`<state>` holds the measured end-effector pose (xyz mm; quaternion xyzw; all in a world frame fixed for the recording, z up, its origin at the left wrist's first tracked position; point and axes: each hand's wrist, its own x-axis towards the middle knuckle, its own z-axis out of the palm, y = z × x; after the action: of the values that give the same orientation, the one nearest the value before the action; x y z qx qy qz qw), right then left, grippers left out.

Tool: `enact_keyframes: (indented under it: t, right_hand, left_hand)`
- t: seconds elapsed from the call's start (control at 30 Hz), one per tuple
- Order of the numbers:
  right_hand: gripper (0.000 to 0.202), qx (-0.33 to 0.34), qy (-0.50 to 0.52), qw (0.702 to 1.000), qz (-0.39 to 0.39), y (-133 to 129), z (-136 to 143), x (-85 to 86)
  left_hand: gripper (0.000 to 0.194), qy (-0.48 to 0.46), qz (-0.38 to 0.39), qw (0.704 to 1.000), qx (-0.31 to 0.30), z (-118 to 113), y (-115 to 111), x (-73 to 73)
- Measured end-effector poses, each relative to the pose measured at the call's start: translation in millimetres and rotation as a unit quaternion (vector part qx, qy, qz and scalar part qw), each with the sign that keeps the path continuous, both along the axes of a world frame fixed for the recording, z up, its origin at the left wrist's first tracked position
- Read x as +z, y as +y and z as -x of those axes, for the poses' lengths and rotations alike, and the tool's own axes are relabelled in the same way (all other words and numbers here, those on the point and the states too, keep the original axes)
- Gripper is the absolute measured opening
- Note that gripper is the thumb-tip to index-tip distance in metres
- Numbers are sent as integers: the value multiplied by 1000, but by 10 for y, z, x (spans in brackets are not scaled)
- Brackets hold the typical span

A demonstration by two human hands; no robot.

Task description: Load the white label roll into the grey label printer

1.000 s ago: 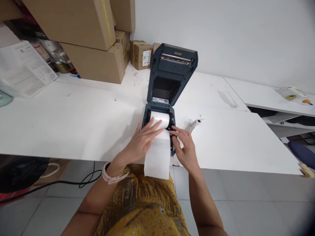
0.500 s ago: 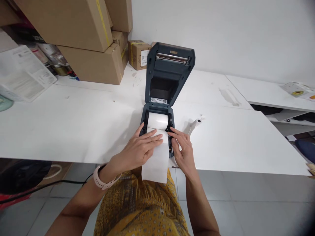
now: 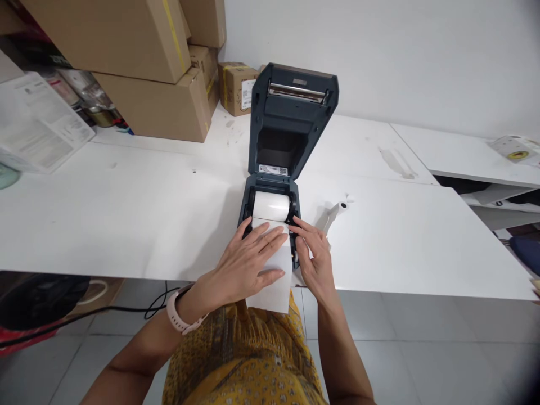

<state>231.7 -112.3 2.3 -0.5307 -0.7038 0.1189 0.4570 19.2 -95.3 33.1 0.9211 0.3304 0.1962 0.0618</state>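
Note:
A dark blue-grey label printer (image 3: 273,183) stands on the table with its lid (image 3: 291,121) raised. Inside lies a roll of white labels (image 3: 272,206), and its strip (image 3: 270,298) runs toward me over the table edge. My left hand (image 3: 248,261) lies on the strip with fingers spread, the fingertips just below the roll. At the printer's right side is my right hand (image 3: 314,259), its index and middle fingertips touching near the strip's right edge. The thumb of that hand is apart from the other fingers, and nothing shows in its grasp.
Cardboard boxes (image 3: 156,104) are stacked at the back left, beside a clear plastic bin (image 3: 46,124). A small white roll (image 3: 342,206) with a loose tail lies right of the printer on the white table (image 3: 400,242). A black cable (image 3: 105,309) hangs below the left edge.
My left hand has spread its fingers wider, and its thumb has moved out to the right across the strip. My right hand stays almost where it was.

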Motion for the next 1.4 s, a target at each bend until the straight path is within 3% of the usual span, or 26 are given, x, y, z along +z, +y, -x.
enact_keyframes:
  t: [0.3, 0.73, 1.27, 1.4]
  right_hand:
    - [31, 4, 6, 1000, -1, 2, 2, -6]
    - [30, -5, 8, 1000, 0, 0, 11, -10]
    - [31, -4, 13, 1000, -12, -24, 23, -68]
    - [30, 6, 45, 998, 31, 47, -107, 32]
  left_hand:
    - [69, 50, -56, 997, -2, -135, 27, 77]
    - [83, 42, -101, 994, -12, -113, -146, -105]
    - [83, 78, -88, 993, 25, -187, -281, -104]
    - [77, 49, -84, 995, 17, -148, -390, -109]
